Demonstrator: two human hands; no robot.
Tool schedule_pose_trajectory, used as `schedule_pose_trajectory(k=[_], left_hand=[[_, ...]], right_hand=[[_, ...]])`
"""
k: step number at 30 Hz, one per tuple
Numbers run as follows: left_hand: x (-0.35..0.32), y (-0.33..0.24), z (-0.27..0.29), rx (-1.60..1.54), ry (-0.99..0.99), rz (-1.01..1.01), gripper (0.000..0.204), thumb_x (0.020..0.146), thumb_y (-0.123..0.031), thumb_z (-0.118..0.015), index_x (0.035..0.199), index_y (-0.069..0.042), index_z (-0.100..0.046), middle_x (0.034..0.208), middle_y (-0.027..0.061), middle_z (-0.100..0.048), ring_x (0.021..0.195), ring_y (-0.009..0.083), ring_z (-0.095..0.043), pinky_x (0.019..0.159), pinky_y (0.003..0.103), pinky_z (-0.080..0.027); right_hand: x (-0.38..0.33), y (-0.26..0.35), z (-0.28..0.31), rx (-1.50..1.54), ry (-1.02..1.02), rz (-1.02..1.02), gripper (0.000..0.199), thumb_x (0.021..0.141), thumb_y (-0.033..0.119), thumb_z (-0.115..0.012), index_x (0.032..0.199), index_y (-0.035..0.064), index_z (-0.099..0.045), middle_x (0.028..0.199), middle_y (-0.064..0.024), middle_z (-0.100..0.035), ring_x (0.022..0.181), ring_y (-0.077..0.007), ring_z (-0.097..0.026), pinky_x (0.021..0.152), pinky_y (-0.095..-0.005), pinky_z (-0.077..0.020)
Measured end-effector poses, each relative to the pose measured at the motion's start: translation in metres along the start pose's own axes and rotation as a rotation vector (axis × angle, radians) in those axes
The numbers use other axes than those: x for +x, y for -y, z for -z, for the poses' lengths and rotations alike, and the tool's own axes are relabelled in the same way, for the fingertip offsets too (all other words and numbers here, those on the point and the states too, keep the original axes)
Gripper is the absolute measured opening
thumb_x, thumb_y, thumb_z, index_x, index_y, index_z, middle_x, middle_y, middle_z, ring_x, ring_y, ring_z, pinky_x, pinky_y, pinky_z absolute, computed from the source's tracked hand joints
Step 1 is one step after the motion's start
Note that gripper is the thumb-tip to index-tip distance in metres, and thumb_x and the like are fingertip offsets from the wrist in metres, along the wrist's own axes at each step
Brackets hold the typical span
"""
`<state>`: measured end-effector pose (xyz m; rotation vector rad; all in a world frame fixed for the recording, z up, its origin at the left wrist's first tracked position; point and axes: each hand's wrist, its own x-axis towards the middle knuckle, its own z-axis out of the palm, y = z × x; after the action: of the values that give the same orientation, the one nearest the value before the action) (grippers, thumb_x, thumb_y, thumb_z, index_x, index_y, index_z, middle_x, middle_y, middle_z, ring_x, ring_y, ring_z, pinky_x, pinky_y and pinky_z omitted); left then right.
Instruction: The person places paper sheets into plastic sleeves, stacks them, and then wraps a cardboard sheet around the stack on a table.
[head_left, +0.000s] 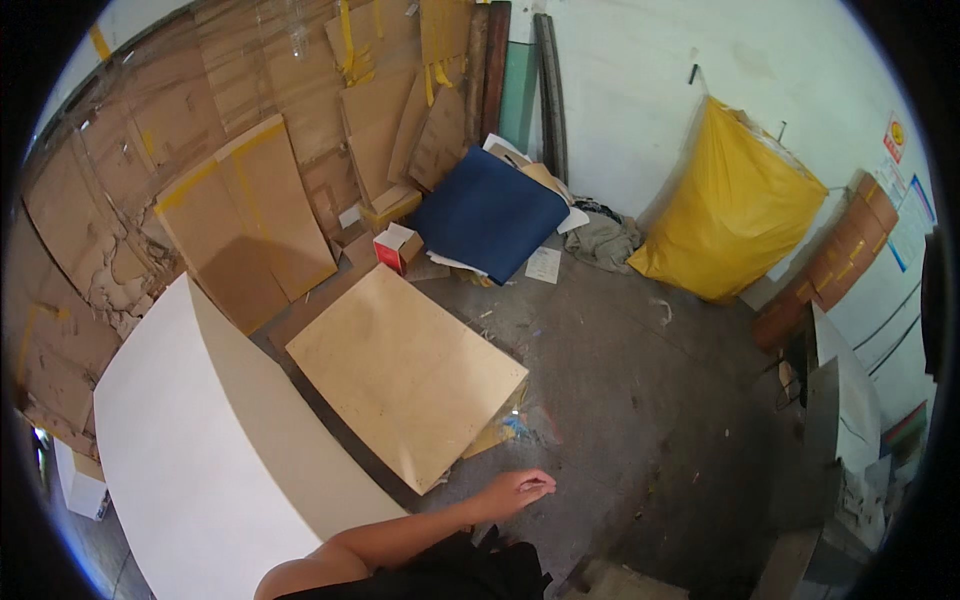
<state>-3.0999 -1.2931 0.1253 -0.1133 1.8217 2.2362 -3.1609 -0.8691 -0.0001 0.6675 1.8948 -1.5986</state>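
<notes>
My left hand (515,494) reaches across in front of my body at the lower middle, its fingers curled in. Nothing shows in it. A flat tan board (405,375) lies just beyond the hand, apart from it. To the left of my forearm is a large white sheet (190,430), bent or curved, with its right part in shade. Scraps of clear and coloured plastic (520,425) lie by the tan board's right corner. My right hand is out of view.
Flattened cardboard (240,225) leans on the left wall. Behind the tan board stand a red and white box (392,250) and a dark blue sheet (490,215) over a pile. A big yellow sack (725,205) hangs at the right wall, near brown cardboard (840,255). Grey equipment (840,410) stands far right.
</notes>
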Motion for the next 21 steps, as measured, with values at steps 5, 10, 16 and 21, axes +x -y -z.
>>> schedule_pose_trajectory(k=[5,10,16,21], left_hand=[[0.117,-0.014,0.055,0.248,-0.126,0.063,0.029,0.102,-0.023,-0.057,0.123,-0.004,-0.061,0.112,0.0095,-0.072,0.108,0.0181,-0.067,0.091,0.032,-0.051],[0.212,-0.027,0.108,0.597,-0.106,0.02,0.031,0.1,-0.023,-0.059,0.126,-0.008,-0.062,0.12,0.0054,-0.07,0.111,0.0197,-0.065,0.096,0.036,-0.05],[0.238,-0.229,0.228,0.227,-0.564,-0.35,0.028,0.096,-0.018,-0.066,0.12,-0.005,-0.069,0.113,0.0075,-0.069,0.111,0.0186,-0.063,0.1,0.034,-0.049],[0.222,-0.367,0.254,0.347,-0.63,-1.283,0.006,0.09,-0.017,-0.067,0.09,-0.011,-0.067,0.075,0.0057,-0.066,0.063,0.0213,-0.056,0.057,0.033,-0.045]], right_hand=[[0.124,0.062,-0.033,-0.047,0.076,-0.111,0.02,0.092,0.03,-0.058,0.093,0.0099,-0.056,0.085,-0.0075,-0.06,0.067,-0.0213,-0.058,0.057,-0.0364,-0.0453],[0.243,0.123,-0.046,-0.14,0.155,-0.303,0.017,0.09,0.028,-0.058,0.086,0.0114,-0.056,0.08,-0.0065,-0.059,0.064,-0.0201,-0.056,0.053,-0.0357,-0.0436],[0.377,0.266,0.04,-0.306,0.155,-0.093,0.017,0.089,0.026,-0.058,0.078,0.0132,-0.056,0.073,-0.0052,-0.057,0.059,-0.0188,-0.055,0.047,-0.0349,-0.0416],[0.493,0.548,-0.043,-0.286,-0.105,0.353,0.013,0.092,0.017,-0.054,0.097,0.0066,-0.058,0.07,-0.0055,-0.055,0.057,-0.0153,-0.053,0.044,-0.031,-0.041]])
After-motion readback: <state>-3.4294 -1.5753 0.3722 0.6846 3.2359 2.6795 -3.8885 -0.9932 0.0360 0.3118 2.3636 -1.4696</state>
